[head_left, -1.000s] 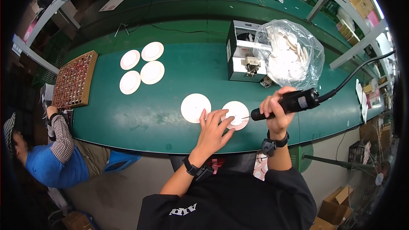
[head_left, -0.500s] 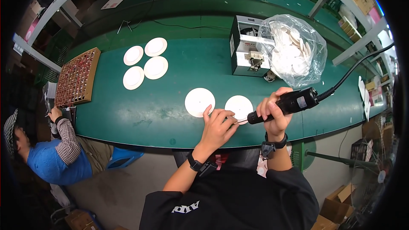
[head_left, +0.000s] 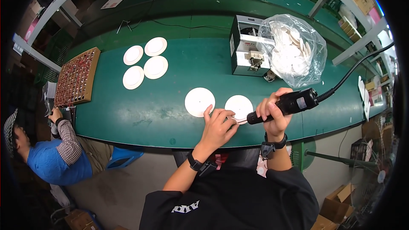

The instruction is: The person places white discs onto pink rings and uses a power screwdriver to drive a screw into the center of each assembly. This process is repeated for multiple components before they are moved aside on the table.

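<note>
My right hand (head_left: 275,110) is wrapped around a black corded electric screwdriver (head_left: 298,101), which lies nearly level and points left. Its thin bit ends over the near edge of a white round disc (head_left: 241,105). At that tip the thumb and forefinger of my left hand (head_left: 219,127) come together; whatever small thing they may pinch is hidden. Another finger of this hand touches the near right edge of a second white disc (head_left: 199,102), just left of the first. Both discs lie flat on the green table and show a small dark mark at the centre.
Several white discs (head_left: 155,67) lie at the back left. A partitioned tray (head_left: 79,76) of small reddish parts stands at the left edge, beside a seated person (head_left: 59,157). Back right are a metal-cased device (head_left: 251,55) and a clear bag (head_left: 294,51) of white pieces.
My hands, the screwdriver and the discs keep practically the same places. At the left, the other person's hand has shifted slightly.
</note>
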Available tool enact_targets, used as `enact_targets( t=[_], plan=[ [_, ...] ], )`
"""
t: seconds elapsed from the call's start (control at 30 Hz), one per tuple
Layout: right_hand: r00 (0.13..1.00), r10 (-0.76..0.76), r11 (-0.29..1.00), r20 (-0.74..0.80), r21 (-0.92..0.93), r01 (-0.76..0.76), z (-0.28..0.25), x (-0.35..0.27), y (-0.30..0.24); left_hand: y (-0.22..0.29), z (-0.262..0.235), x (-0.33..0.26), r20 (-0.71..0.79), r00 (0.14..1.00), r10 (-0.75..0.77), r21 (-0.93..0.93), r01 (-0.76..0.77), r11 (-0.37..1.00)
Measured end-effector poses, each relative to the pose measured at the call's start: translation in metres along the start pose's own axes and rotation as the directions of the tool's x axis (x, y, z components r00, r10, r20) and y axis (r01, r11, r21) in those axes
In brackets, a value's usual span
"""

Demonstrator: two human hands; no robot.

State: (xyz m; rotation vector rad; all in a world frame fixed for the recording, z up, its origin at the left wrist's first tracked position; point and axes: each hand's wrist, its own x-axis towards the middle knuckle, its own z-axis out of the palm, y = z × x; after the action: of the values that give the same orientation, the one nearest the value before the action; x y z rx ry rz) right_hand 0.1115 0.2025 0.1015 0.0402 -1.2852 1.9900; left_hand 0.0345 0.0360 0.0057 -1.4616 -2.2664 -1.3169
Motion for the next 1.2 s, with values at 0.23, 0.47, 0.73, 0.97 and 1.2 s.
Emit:
enact_targets(
  t=[0.23, 0.47, 0.73, 0.97, 1.2],
  plan=[
    [1.0, 0.003, 1.0, 0.008, 0.014, -0.003, 0.0, -0.003, -0.003, 0.003, -0.003, 0.002, 0.006, 1.0, -0.011, -0.009, 0.011, 1.0],
    [1.0, -0.026, 0.999, 0.01, 0.034, 0.026, 0.001, -0.004, -0.004, -0.001, -0.005, 0.003, 0.006, 1.0, 0.014, -0.092, -0.013, 0.996],
    [0.999, -0.041, 0.999, 0.005, -0.024, 0.041, 0.006, -0.006, -0.006, -0.001, -0.006, 0.002, 0.028, 1.0, -0.001, -0.09, 0.004, 0.996],
    [0.999, -0.043, 0.999, 0.013, -0.032, 0.043, 0.007, -0.008, -0.005, -0.003, -0.003, 0.0, 0.01, 1.0, 0.005, -0.104, -0.004, 0.995],
    [0.999, -0.046, 0.999, 0.025, -0.008, 0.046, 0.003, -0.008, -0.002, -0.004, -0.003, 0.0, 0.006, 1.0, 0.005, -0.095, -0.004, 0.996]
  ],
)
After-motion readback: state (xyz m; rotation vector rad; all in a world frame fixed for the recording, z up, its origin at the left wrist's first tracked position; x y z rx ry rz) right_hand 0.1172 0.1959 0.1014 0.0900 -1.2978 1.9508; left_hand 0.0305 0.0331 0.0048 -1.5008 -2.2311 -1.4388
